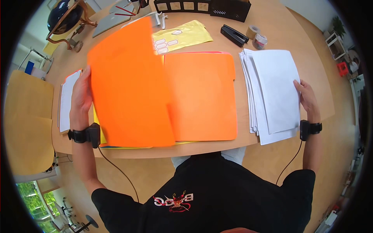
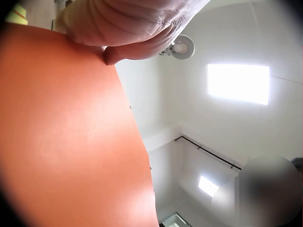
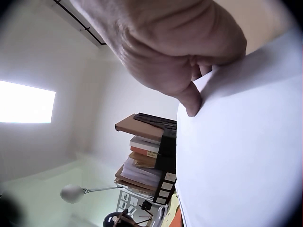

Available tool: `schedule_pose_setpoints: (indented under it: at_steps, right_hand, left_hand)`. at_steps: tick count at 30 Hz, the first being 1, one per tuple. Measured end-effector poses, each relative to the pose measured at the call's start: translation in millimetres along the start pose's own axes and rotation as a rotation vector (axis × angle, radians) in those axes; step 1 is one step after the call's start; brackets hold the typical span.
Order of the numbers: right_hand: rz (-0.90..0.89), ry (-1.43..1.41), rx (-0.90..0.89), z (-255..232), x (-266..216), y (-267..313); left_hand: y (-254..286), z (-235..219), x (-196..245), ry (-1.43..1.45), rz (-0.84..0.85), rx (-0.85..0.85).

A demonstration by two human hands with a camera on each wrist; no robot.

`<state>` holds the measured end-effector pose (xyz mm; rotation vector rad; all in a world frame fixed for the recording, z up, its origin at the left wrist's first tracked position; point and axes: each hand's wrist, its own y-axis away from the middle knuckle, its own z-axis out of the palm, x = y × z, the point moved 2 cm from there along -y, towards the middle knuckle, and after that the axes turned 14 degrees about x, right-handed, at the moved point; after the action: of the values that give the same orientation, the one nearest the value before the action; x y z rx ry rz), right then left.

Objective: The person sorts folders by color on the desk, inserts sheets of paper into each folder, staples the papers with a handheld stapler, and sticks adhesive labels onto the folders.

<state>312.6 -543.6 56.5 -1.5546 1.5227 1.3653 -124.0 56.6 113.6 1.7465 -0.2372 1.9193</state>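
Note:
The left hand [image 1: 81, 93] grips the left edge of an orange folder cover [image 1: 130, 89], raised at a tilt; in the left wrist view the thumb of that hand [image 2: 128, 28] lies at the edge of the orange sheet [image 2: 80, 127]. Beside it another orange folder face [image 1: 204, 97] lies flat on the table, with yellow edges showing beneath. At the right, the right hand [image 1: 309, 97] holds the right edge of the top sheets of a white paper stack [image 1: 276, 89]. The right wrist view shows the hand [image 3: 175, 47] with its thumb on the white paper [image 3: 241, 142].
Behind the folders lie a yellow envelope [image 1: 190, 37], a black stapler [image 1: 234, 35], tape rolls [image 1: 253, 31] and a small jar [image 1: 259, 41]. A globe [image 1: 65, 17] stands back left. More papers [image 1: 69, 99] lie left of the left hand. The table [image 1: 318, 77] extends right.

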Motion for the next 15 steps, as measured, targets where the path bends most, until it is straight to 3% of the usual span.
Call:
schedule_pose_setpoints:
  at_steps: [4,6,11,13,14,15]
  right_hand:
    - [0.031,0.007,0.006,7,21,4]
    - [0.000,0.061,0.000,14,19,11]
    - [-0.109,0.297,0.106,30,9,31]
    - [-0.716,0.825,0.445,39,-4,51]
    - [-0.714,0.825,0.443,44,-11,59]
    - [-0.817,0.826,0.254,52,-21,70]
  left_hand:
    - [-34,-64,-30,-0.100,-0.050,0.133]
    - [-51,-97,-49,-0.173,-0.157,0.166]
    - [-70,-133,-83,-0.455,-0.070,0.258]
    - [-66,-125,-85,-0.543,-0.022,0.302]
    - [-62,-113,-82,-0.656,0.171,0.304]
    - [-53,-94,-77,-0.764,0.366,0.302]
